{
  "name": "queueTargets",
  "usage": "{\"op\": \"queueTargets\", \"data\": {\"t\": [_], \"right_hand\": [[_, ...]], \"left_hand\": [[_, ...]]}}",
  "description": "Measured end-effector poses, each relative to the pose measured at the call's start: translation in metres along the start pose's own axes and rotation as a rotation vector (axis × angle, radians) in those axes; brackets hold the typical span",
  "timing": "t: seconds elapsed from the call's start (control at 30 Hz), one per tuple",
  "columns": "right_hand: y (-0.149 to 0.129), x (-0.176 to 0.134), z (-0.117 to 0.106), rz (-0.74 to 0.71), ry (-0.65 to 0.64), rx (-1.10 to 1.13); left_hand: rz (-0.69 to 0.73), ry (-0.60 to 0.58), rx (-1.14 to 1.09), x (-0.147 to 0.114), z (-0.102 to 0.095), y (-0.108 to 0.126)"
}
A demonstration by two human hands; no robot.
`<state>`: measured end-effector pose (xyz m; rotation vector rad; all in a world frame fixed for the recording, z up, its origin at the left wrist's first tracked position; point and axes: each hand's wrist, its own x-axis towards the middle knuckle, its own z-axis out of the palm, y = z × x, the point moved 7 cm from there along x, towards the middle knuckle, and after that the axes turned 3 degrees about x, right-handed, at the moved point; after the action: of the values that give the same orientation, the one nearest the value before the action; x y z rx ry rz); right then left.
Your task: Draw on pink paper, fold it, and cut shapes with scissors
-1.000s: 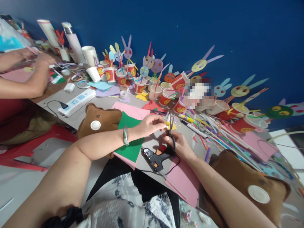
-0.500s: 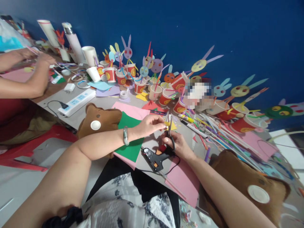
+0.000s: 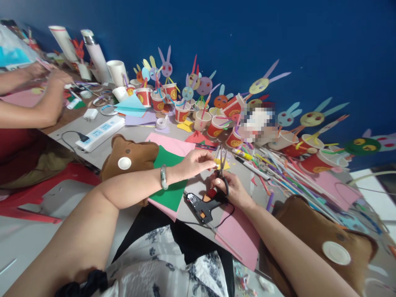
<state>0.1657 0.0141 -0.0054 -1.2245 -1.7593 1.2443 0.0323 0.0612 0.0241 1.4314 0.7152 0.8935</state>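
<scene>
- Here's the left hand [image 3: 198, 162], closed at the fingertips, pinching a small yellow piece [image 3: 217, 161] right in front of the scissors.
- And the right hand [image 3: 233, 190] grips those scissors [image 3: 222, 169] by their black handles, blades parted and pointing up and away, right beside the yellow piece!
- The two hands are close together over the table [image 3: 133, 133], just above a black glue gun [image 3: 198, 206] lying near the front edge.
- Under the left wrist, with its bracelet [image 3: 163, 177], lies a green sheet [image 3: 168, 194] on top of a pink sheet [image 3: 151, 140].
- Brown plush cushions flank the action: the left one [image 3: 139, 152] beside the green sheet, the right one [image 3: 309, 218] next to the right forearm.
- Beyond the hands, what a line-up: paper cups [image 3: 158, 101] with rabbit-faced figures [image 3: 167, 68] standing up out of them along the blue wall [image 3: 198, 24].
- Off to the right, a spread of colourful sticks [image 3: 287, 175] runs diagonally; across on the left sits a white power strip [image 3: 102, 133].
- Far left, a co-worker's hands [image 3: 60, 77] are busy too, though what they grip I cannot tell.
</scene>
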Motion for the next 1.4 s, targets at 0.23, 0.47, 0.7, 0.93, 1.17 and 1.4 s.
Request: {"op": "queueTargets", "data": {"t": [0.23,0.47,0.7,0.93,1.17,1.4], "right_hand": [[0.0019,-0.0003,0.0006,-0.014,-0.023,0.028],[0.0019,-0.0004,0.0016,0.004,-0.027,0.04],[0.0038,-0.0003,0.0013,0.022,-0.02,0.041],[0.0024,-0.0005,0.0019,0.047,-0.006,0.069],[0.0038,-0.0016,0.0026,0.09,-0.014,0.075],[0.0047,-0.0018,0.003,0.108,-0.009,0.091]], "left_hand": [[0.012,0.002,-0.016,0.0006,0.0006,0.0002],[0.017,0.004,-0.008,0.0004,-0.0005,0.0004],[0.014,0.008,-0.02,-0.0008,-0.0001,0.003],[0.013,0.009,-0.053,-0.0022,0.0001,0.0068],[0.006,0.012,-0.076,-0.0016,0.0004,0.0065],[-0.01,0.021,-0.074,-0.0003,-0.0001,0.0023]]}}
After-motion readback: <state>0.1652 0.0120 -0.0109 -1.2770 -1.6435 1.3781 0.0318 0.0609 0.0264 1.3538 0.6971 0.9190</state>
